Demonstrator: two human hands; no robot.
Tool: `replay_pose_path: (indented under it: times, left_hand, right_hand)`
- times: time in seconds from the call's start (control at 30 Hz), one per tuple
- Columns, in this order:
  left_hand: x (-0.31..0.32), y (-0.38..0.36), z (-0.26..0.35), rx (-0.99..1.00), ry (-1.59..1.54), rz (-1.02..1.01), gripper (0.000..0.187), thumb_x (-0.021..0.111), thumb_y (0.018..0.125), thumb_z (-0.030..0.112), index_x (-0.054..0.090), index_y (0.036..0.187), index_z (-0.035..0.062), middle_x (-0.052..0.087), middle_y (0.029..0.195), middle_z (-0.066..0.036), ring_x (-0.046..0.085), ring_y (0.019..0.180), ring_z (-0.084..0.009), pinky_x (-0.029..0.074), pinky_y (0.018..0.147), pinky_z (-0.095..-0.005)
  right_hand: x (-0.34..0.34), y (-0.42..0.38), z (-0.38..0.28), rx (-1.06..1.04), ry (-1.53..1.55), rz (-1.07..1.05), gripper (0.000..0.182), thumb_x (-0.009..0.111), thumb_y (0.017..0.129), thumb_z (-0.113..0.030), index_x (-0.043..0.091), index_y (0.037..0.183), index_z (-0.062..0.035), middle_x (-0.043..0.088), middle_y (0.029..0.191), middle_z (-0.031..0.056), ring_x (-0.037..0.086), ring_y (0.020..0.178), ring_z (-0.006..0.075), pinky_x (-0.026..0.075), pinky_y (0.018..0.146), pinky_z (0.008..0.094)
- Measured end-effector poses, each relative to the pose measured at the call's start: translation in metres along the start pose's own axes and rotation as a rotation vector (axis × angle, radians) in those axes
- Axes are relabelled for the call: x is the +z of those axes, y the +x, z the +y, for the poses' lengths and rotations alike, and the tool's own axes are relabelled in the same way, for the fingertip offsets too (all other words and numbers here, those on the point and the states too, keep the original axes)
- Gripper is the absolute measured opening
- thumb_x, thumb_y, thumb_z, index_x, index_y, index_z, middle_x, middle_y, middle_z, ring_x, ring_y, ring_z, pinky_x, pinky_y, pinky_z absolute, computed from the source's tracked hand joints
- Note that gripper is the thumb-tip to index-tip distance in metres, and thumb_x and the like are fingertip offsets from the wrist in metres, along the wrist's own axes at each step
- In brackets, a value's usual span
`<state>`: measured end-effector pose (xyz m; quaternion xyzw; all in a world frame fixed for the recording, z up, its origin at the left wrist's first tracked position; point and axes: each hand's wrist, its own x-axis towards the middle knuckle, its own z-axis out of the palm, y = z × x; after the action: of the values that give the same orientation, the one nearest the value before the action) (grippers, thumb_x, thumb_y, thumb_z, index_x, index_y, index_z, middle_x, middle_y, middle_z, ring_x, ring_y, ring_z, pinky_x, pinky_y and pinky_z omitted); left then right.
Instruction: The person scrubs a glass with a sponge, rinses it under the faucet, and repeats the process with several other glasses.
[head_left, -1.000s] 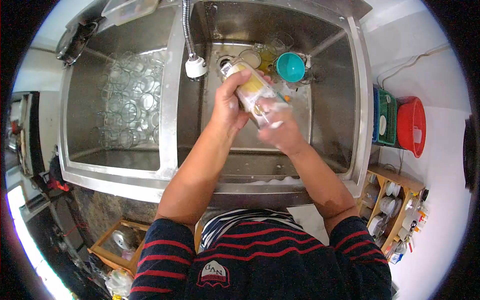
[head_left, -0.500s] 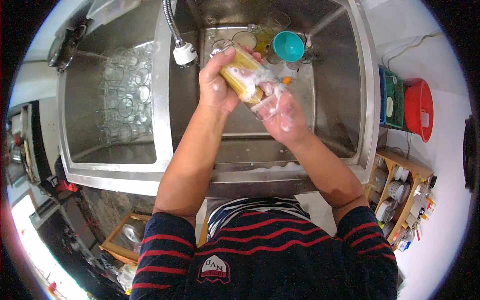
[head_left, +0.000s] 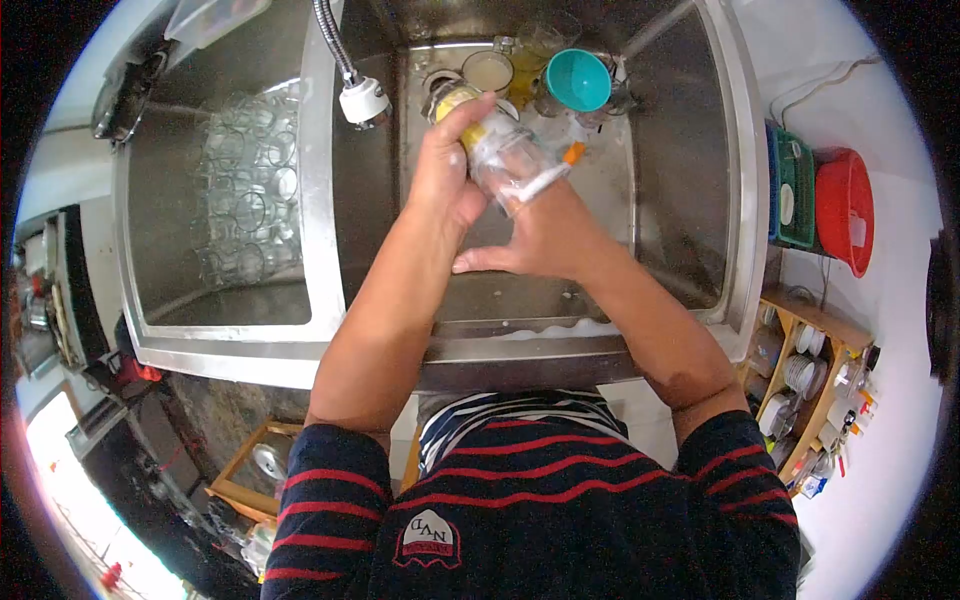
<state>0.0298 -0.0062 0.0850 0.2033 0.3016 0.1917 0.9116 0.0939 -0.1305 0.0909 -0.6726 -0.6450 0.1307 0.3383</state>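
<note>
My left hand [head_left: 447, 165] is wrapped round a tall clear drinking glass [head_left: 500, 162], tilted with its mouth toward the lower right. White suds coat the glass. A yellow sponge [head_left: 458, 106] shows inside, toward its far end. My right hand [head_left: 548, 235] has its fingers pushed into the mouth, pressing up to the sponge, with the thumb stretched outside near my left wrist. Foam and glass partly hide those fingertips. Beneath, in the sink basin [head_left: 480, 290], lie a teal bowl [head_left: 578, 82], a glass mug with cloudy liquid [head_left: 488, 72] and a small orange piece [head_left: 573, 153].
Many clear glasses [head_left: 250, 190] stand in the left basin. A white faucet head [head_left: 364, 102] on a flexible hose hangs by the divider [head_left: 325, 200]. Suds [head_left: 565, 330] lie on the front ledge. Green [head_left: 795, 190] and red baskets [head_left: 845, 212] are at right, above a wooden dish rack [head_left: 800, 380].
My right hand has gone from the glass's mouth to inside it. The sponge has moved deeper, toward the far end. My left hand keeps its hold.
</note>
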Motion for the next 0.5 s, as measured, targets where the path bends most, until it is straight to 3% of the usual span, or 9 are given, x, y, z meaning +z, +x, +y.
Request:
replay_pose_path:
  times: [0.03,0.1,0.17,0.2,0.23,0.33,0.43,0.47,0.5]
  left_hand:
    - [-0.002,0.0,-0.003,-0.022,0.007,0.048,0.033,0.065,0.076,0.019,0.055,0.102,0.0022,0.06,0.092,-0.012,0.06,0.088,-0.0279,0.048,0.085,-0.0437]
    - [-0.003,0.0,-0.002,-0.038,-0.011,-0.057,0.033,0.065,0.076,0.019,0.055,0.103,0.0028,0.06,0.092,-0.012,0.06,0.088,-0.0275,0.047,0.085,-0.0442]
    - [-0.002,-0.001,-0.003,0.124,-0.162,-0.455,0.037,0.06,0.08,0.023,0.054,0.108,-0.0005,0.062,0.097,-0.015,0.06,0.097,-0.0313,0.045,0.092,-0.0473]
    - [0.003,-0.006,-0.002,0.107,-0.145,-0.41,0.04,0.059,0.079,0.025,0.054,0.109,-0.0003,0.061,0.101,-0.015,0.059,0.1,-0.0333,0.043,0.095,-0.0482]
    - [0.003,-0.004,-0.001,0.104,-0.145,-0.408,0.04,0.059,0.079,0.025,0.054,0.109,-0.0003,0.061,0.101,-0.015,0.059,0.1,-0.0333,0.043,0.095,-0.0482]
    - [0.009,-0.002,-0.001,0.002,-0.08,0.041,0.043,0.061,0.076,0.028,0.054,0.107,-0.0006,0.061,0.099,-0.017,0.059,0.099,-0.0341,0.044,0.094,-0.0473]
    - [-0.004,0.003,-0.003,-0.04,-0.075,-0.076,0.035,0.061,0.076,0.02,0.055,0.104,-0.0015,0.061,0.098,-0.016,0.059,0.093,-0.0303,0.047,0.088,-0.0439]
    - [-0.008,0.002,-0.003,0.011,-0.168,-0.247,0.038,0.062,0.074,0.021,0.055,0.105,-0.0008,0.061,0.096,-0.016,0.06,0.092,-0.0309,0.048,0.087,-0.0463]
    - [-0.004,0.0,-0.003,0.011,-0.166,-0.253,0.038,0.062,0.074,0.021,0.055,0.105,-0.0008,0.061,0.096,-0.016,0.06,0.092,-0.0309,0.048,0.087,-0.0463]
  right_hand:
    - [0.003,-0.001,0.0,0.006,0.007,0.0,0.077,0.078,0.07,-0.044,0.049,0.126,-0.0004,0.043,0.133,0.0094,0.042,0.122,0.0228,0.035,0.1,0.0366]
    - [0.005,-0.001,0.002,0.15,0.786,0.067,0.077,0.077,0.069,-0.046,0.049,0.124,0.0004,0.047,0.127,0.0121,0.046,0.118,0.0243,0.038,0.097,0.0362]
    - [-0.002,-0.002,-0.004,0.196,0.954,0.137,0.077,0.078,0.068,-0.046,0.05,0.123,0.0005,0.05,0.124,0.0138,0.048,0.115,0.0264,0.039,0.096,0.0364]
    - [-0.006,-0.002,-0.008,0.245,1.13,0.202,0.078,0.079,0.067,-0.045,0.05,0.122,0.0007,0.052,0.121,0.0155,0.051,0.112,0.0285,0.041,0.094,0.0366]
    - [-0.011,0.0,-0.007,0.248,1.131,0.204,0.078,0.079,0.067,-0.045,0.05,0.122,0.0007,0.052,0.121,0.0155,0.051,0.112,0.0285,0.041,0.094,0.0366]
    - [-0.011,0.003,0.003,0.001,-0.048,0.017,0.08,0.082,0.064,-0.042,0.049,0.123,0.0003,0.051,0.123,0.0167,0.051,0.111,0.0312,0.039,0.096,0.0373]
    - [0.003,0.002,-0.001,-0.005,0.28,0.123,0.084,0.079,0.066,-0.048,0.046,0.126,0.0002,0.048,0.129,0.0146,0.048,0.117,0.0291,0.036,0.1,0.0381]
    - [0.004,-0.002,-0.002,0.136,0.818,0.095,0.088,0.074,0.069,-0.056,0.043,0.13,0.0002,0.044,0.134,0.0116,0.045,0.122,0.0259,0.033,0.103,0.038]
    - [0.002,-0.001,-0.003,0.133,0.814,0.099,0.088,0.074,0.069,-0.056,0.043,0.13,0.0002,0.044,0.134,0.0116,0.045,0.122,0.0259,0.033,0.103,0.038]
